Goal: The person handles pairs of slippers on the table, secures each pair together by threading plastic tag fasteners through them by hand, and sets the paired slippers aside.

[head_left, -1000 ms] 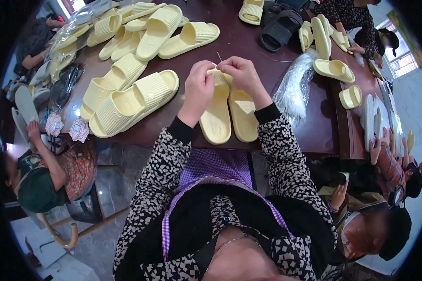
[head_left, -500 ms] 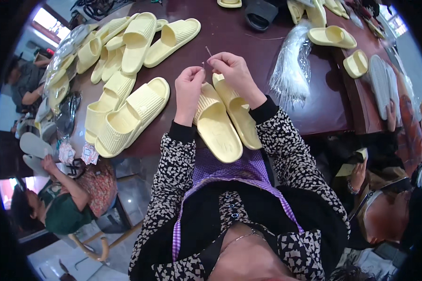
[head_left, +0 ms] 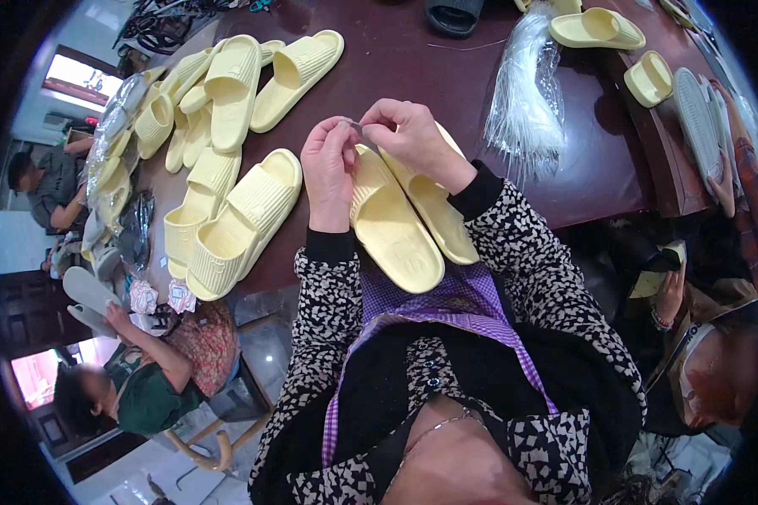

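Observation:
Above a pair of pale yellow slide slippers, my two hands meet in a pinch. My left hand (head_left: 329,172) is closed, thumb against forefinger, at one end of a thin greyish strip (head_left: 353,124). The strip's other end runs into the closed fingertips of my right hand (head_left: 413,143); it is too small to name. Below lie the left slipper (head_left: 398,238) and the right slipper (head_left: 436,215), toes pointing away. My hands and wrists hide part of their ribbed straps. Another pair of yellow slippers (head_left: 248,219) rests to the left of my left hand.
A heap of yellow slippers (head_left: 232,97) lies at the far left of the dark red table (head_left: 396,50). A bundle of clear plastic strands (head_left: 524,105) sits to the right, near a dark slipper (head_left: 455,17). Co-workers sit at both sides; one holds grey slippers (head_left: 90,290).
My hands have come together; the thin piece that stuck up from my right fingers now spans both fingertips. The whole view has shifted slightly.

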A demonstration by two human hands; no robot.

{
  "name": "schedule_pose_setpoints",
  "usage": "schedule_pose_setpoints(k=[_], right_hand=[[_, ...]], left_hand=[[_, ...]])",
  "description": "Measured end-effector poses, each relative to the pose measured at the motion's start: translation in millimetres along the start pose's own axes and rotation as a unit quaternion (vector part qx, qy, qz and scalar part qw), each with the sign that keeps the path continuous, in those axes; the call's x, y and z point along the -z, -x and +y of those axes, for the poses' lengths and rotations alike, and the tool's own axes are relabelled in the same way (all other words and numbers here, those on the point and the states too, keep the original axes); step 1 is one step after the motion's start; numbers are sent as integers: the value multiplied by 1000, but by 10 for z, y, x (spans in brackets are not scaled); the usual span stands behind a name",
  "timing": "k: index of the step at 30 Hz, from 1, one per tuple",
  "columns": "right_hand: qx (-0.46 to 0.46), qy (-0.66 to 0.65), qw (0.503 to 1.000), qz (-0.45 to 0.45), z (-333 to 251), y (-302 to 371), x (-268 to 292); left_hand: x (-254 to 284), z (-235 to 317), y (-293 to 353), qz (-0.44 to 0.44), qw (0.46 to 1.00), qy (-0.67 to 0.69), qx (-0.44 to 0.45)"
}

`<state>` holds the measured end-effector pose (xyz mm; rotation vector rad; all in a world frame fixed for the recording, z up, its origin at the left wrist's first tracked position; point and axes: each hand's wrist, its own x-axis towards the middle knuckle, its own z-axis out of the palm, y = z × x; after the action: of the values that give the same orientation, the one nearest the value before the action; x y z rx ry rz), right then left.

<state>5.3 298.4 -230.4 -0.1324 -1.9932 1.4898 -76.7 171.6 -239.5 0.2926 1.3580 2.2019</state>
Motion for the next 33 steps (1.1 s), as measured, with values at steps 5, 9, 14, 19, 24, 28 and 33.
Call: schedule_pose_setpoints(k=[5, 9, 14, 19, 24, 28, 33], right_hand=[[6, 17, 1000, -6, 7, -4, 9], [-6, 14, 1000, -1, 27, -4, 3], [0, 19, 1000, -7, 42, 7, 5], [1, 29, 1000, -11, 54, -6, 12], [30, 16, 999, 12, 52, -16, -13], [54, 40, 998, 7, 37, -10, -11], [141, 95, 985, 34, 48, -9, -12]], left_hand=[[35, -7, -1, -11, 1000, 15, 4], [66, -23, -7, -21, 999, 24, 10], [89, -42, -16, -22, 1000, 13, 7], [124, -67, -36, -28, 1000, 12, 4], [139, -77, -33, -39, 999, 20, 14], [124, -72, 0, -60, 998, 17, 9], [109, -101, 19, -72, 997, 6, 9]])
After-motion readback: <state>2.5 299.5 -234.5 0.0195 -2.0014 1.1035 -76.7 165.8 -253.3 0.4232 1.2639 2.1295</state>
